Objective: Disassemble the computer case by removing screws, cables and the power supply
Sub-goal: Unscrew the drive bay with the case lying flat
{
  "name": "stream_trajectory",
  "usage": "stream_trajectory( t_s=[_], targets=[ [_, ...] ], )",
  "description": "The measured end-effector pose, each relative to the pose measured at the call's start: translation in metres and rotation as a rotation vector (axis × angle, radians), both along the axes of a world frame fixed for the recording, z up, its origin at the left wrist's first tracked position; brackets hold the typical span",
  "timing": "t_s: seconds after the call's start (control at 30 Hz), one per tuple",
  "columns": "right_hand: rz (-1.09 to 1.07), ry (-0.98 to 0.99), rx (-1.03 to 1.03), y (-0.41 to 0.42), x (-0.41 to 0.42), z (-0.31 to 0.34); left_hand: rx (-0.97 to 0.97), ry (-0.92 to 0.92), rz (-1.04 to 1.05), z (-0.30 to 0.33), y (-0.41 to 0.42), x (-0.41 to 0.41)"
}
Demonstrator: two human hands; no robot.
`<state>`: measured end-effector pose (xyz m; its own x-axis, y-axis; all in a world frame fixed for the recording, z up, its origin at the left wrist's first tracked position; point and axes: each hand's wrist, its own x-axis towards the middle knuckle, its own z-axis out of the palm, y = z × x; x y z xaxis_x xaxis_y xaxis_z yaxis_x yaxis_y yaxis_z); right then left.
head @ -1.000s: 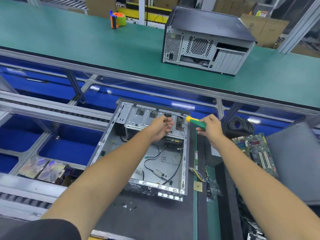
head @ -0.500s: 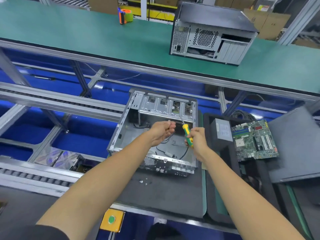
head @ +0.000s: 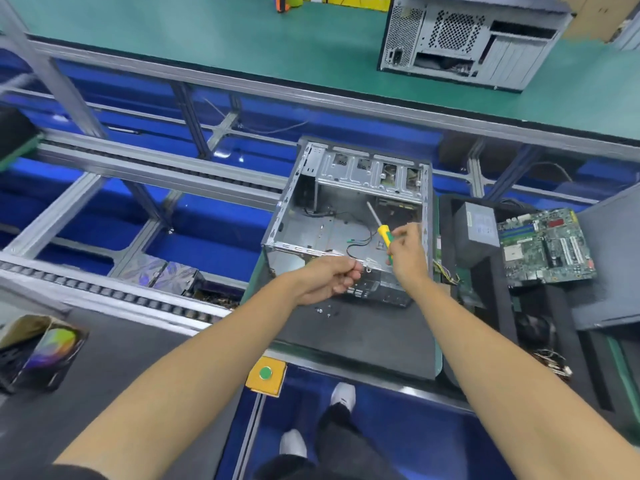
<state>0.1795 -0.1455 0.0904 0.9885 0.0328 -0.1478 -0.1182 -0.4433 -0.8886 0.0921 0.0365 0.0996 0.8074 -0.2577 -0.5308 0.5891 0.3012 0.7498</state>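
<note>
Looking down from the head view, the person stands at a dark mat-covered surface (head: 363, 341) edged in green, with blue bins and grey roller rails filling the space from 9 to 11 o'clock. A green conveyor belt (head: 242, 39) runs across the top of the view, and at 1 o'clock on it stands a second computer case (head: 464, 43), closed, with its perforated rear panel facing the camera. A yellow box with a green button (head: 266, 373) sits at the near edge of the surface, and the person's white shoes show on the blue floor at 6 o'clock.

The open computer case (head: 346, 216) lies on its side just above centre, side panel off, its bare grey metal interior exposed. A drive cage with cut-outs spans its far wall, and thin black cables (head: 356, 239) trail loosely across its floor. A few small screws (head: 323, 310) lie on the mat just below its near rim. At 3 o'clock, beside the case, a grey power supply (head: 476, 226) rests next to a green motherboard (head: 547, 247).

The left hand (head: 327, 278) is curled at the case's near rim, fingers pinched together; what they grip is too small to tell. The right hand (head: 408, 251) grasps a yellow-and-green screwdriver (head: 384, 237) over the case's near right corner, its shaft pointing toward 11 o'clock into the interior.
</note>
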Motion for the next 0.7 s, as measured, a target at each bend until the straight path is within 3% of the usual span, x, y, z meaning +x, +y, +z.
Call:
stream_trajectory(
  t_s=[0.1,0.3,0.47,0.6,0.7],
  targets=[
    [0.003,-0.038,-0.074,0.002,-0.004,-0.003,0.065,0.052,0.012,-0.02,0.011,-0.014],
    [0.013,-0.048,-0.057,0.0,-0.005,-0.001,0.487,0.048,0.063,-0.046,0.004,-0.023],
    [0.021,-0.069,-0.022,0.0,-0.009,0.002,0.48,0.093,0.259,-0.059,-0.003,-0.033],
    [0.049,-0.061,-0.036,0.0,-0.008,0.001,0.692,-0.092,0.069,-0.058,-0.005,-0.047],
    [0.05,-0.056,-0.034,-0.001,-0.006,0.001,0.934,-0.362,-0.171,-0.064,0.0,-0.052]
  ],
)
